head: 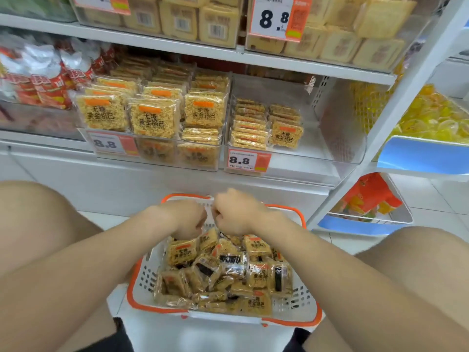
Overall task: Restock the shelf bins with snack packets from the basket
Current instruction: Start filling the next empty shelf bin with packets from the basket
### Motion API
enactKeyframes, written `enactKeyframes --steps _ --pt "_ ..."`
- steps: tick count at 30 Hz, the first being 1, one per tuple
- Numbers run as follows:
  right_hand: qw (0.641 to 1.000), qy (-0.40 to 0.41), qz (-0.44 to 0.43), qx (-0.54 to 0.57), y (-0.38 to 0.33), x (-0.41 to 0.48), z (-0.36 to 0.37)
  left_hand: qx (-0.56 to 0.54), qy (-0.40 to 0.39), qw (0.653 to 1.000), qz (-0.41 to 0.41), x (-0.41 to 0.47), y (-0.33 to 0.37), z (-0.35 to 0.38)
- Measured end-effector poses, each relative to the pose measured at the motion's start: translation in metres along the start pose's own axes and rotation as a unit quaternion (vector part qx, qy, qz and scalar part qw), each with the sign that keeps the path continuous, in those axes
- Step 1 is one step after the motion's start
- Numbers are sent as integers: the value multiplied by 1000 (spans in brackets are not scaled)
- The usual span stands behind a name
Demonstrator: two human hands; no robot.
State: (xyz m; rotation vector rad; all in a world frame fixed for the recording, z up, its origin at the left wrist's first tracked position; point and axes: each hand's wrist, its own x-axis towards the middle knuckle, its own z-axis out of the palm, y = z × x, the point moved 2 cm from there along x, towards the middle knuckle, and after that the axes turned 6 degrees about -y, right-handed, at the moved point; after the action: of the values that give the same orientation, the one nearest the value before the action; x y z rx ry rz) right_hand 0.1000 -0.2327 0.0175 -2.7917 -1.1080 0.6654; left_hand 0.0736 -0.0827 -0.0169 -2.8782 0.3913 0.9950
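A white basket with an orange rim (143, 276) sits on the floor between my knees, piled with yellow snack packets (256, 275). My left hand (186, 218) and my right hand (234, 215) are side by side at the far end of the pile. Both have their fingers curled down onto packets, and an upright packet (210, 238) shows just below them. The fingertips are hidden. On the shelf ahead, a clear bin (299, 161) holds two short rows of the same packets (251, 128) at its left. The bin (154, 158) to its left is packed full.
Red-and-white bags (43, 80) fill the bin at far left. Pale biscuit packs (337, 39) sit on the shelf above, behind 8.8 price tags. A white upright (396, 105) bounds the shelf on the right, with blue-edged bins of yellow sweets (431, 118) beyond it.
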Motion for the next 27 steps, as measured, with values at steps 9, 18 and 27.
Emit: enactKeyframes --steps 9,18,27 --pt "936 -342 -64 -59 -47 28 128 78 -222 971 40 -2 -9 107" --pt "946 -310 -89 -14 -65 48 169 100 -241 965 15 4 -21 121" --pt "956 -285 -63 -28 -80 58 201 90 -177 980 -22 8 -32 104"
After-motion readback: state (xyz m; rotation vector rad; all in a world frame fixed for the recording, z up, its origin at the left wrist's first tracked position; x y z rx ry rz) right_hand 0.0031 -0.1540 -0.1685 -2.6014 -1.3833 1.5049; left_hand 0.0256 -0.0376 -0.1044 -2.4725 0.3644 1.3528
